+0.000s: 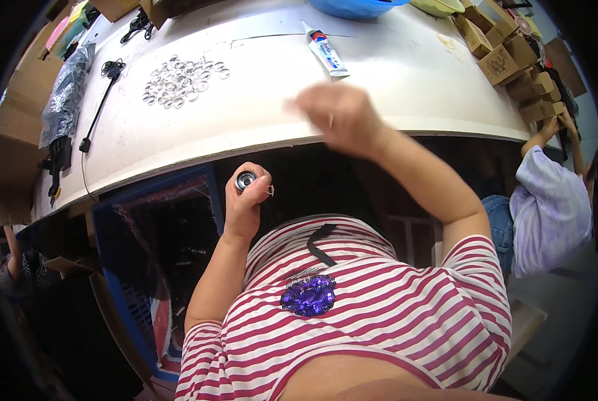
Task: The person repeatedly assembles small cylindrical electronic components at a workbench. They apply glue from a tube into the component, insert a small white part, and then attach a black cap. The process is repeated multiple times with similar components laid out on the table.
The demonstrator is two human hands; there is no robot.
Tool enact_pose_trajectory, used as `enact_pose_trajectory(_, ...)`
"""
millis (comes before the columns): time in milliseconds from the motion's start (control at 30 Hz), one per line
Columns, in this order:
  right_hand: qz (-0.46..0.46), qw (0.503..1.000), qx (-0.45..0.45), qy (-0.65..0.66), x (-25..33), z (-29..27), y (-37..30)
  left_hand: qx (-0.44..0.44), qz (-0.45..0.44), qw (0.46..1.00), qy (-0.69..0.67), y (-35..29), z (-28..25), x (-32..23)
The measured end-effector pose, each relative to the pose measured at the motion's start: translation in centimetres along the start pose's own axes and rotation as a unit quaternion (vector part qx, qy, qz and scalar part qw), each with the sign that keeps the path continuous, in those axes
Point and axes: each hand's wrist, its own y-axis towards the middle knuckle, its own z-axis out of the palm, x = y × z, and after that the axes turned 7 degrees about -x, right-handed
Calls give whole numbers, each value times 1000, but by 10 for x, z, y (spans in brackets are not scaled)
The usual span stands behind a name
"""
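Observation:
My left hand point(245, 200), closed, is wrapped round a small black cylinder point(245, 180) in front of the table's near edge. The cylinder's round end faces up and has a silvery ring, like the head of a small flashlight. Over the table edge, to the right, my right hand point(342, 117) is smeared by motion. Its fingers look drawn together, but whether anything is between them cannot be made out. Beyond it lies a white, blue and red tube point(325, 53) with a pointed nozzle. Many clear round lens-like discs point(178, 81) are spread on the white table point(259, 100).
A black cable point(101, 110) and a plastic-wrapped bundle point(68, 97) lie at the left. A blue basin point(359, 7) stands at the back. Small cardboard boxes point(503, 63) are piled at the right, where another person point(549, 200) works. A blue crate point(122, 267) sits below the table.

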Motion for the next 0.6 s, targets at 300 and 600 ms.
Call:
enact_pose_trajectory(300,436,887,100,-111,-112,12,38,1,44,998,35,1,-4,8)
enact_pose_trajectory(600,354,908,57,218,62,-2,1,23,49,995,89,6,4,-28)
